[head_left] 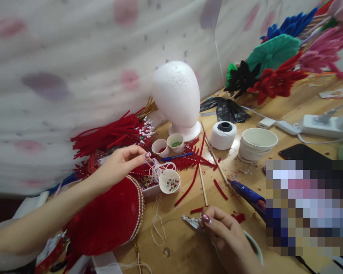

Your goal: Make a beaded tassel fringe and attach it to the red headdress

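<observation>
My left hand (124, 163) is pinched over a box of beads and white cord (162, 169); what its fingertips hold is too small to name. Near the front of the table my right hand (225, 232) pinches a small white beaded piece (193, 221) between thumb and forefinger. Beneath my left forearm lies a red, pearl-edged round piece (108, 220). A white cup of red and clear beads (169, 181) stands right of the box, with loose white thread (157, 224) in front of it.
Behind stand a white foam head (178, 95), a thread spool (223, 136) and stacked cups (258, 142). Red fuzzy stems (108, 131) lie left. A blue glue gun (247, 194) is right, near a phone (303, 152) and power strip (326, 125). Fuzzy flowers (277, 80) fill the back right.
</observation>
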Motion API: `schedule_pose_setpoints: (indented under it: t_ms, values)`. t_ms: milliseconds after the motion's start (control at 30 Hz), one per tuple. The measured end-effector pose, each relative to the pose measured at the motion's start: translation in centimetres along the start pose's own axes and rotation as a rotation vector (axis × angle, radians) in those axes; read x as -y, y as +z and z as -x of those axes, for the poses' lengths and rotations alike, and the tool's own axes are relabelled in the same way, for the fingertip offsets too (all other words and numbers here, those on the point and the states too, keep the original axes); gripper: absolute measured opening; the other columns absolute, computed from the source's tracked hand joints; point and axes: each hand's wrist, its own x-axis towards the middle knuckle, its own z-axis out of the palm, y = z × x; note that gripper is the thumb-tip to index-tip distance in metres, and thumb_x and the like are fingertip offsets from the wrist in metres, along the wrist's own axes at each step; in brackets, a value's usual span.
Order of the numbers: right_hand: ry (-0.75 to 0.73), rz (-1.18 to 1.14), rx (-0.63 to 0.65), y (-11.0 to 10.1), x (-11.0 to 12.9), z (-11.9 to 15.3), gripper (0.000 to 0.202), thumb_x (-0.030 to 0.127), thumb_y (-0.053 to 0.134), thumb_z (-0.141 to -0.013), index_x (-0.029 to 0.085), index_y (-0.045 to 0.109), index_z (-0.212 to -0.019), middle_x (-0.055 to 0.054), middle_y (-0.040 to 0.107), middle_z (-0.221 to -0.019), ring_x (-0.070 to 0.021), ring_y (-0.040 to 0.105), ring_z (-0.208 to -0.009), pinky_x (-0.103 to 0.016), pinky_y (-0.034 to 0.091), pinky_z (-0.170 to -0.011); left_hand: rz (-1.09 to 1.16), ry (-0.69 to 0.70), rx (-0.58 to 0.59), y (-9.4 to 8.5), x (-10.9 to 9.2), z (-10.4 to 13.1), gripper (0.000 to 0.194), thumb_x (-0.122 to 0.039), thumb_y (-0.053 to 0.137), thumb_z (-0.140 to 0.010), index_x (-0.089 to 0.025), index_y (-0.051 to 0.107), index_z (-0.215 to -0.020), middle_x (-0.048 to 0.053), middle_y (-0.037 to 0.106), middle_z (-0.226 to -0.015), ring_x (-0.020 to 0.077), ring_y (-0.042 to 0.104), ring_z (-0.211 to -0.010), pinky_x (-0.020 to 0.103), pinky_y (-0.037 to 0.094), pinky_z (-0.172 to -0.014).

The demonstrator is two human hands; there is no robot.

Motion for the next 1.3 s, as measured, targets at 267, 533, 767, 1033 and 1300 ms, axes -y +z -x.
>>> schedule_pose_setpoints:
  t_ms: [267, 533, 767, 1033, 1300]
  values:
    - [-0.027, -0.022, -0.021, 0.5, 0.2, 0.4, 0.038, 0.047, 0.090, -0.059, 0.017, 0.065, -0.059, 0.001, 0.058, -0.060, -0.0113, 0.046, -0.060, -0.021, 0.036, -0.060, 0.523, -0.011, -0.141, -2.3, -2.2, -0.3, 0.005, -0.015, 0.075, -0.074, -0.014, 0.069, -0.074, 0.000, 0.068, -0.072, 0.0119, 0.062, -0.072, 0.025, 0.050, -0.076]
    - [-0.084, 0.007, -0.022, 0.9, 0.2, 1.3, 0.043, 0.052, 0.088, -0.058, 0.017, 0.063, -0.059, 0.001, 0.055, -0.060, -0.0128, 0.044, -0.060, -0.023, 0.036, -0.059, 0.598, 0.017, -0.133, -4.5, -5.7, -0.1, 0.012, -0.012, 0.070, -0.079, -0.014, 0.067, -0.068, -0.003, 0.060, -0.061, 0.0066, 0.053, -0.053, 0.021, 0.052, -0.060]
    - [-0.357, 0.550, 0.217, 0.8, 1.7, 1.5, 0.031, 0.050, 0.072, -0.080, 0.021, 0.068, -0.069, -0.002, 0.057, -0.081, -0.0203, 0.055, -0.083, -0.031, 0.042, -0.080, 0.541, -0.092, -0.062, -1.2, -4.4, 0.6, 0.014, -0.002, 0.067, -0.080, -0.011, 0.070, -0.069, 0.002, 0.065, -0.063, 0.0085, 0.057, -0.054, 0.020, 0.053, -0.057]
    - [-0.677, 0.966, 0.323, 7.3, 5.2, -3.4, 0.009, 0.017, 0.062, -0.086, 0.019, 0.070, -0.080, -0.011, 0.058, -0.120, -0.0212, 0.059, -0.102, -0.033, 0.046, -0.082, 0.620, -0.083, 0.000, 0.7, -4.8, 0.8, 0.022, -0.002, 0.058, -0.087, -0.011, 0.069, -0.070, 0.003, 0.066, -0.066, 0.0082, 0.058, -0.053, 0.021, 0.053, -0.058]
    - [-0.629, 1.046, 0.437, 9.8, 4.7, -7.3, 0.006, 0.014, 0.066, -0.077, 0.018, 0.068, -0.072, 0.001, 0.063, -0.069, -0.0154, 0.054, -0.066, -0.028, 0.042, -0.068, 0.694, 0.008, 0.059, 0.1, -5.3, 1.0, 0.019, -0.006, 0.060, -0.087, -0.011, 0.068, -0.070, 0.001, 0.062, -0.060, 0.0081, 0.056, -0.050, 0.021, 0.048, -0.054]
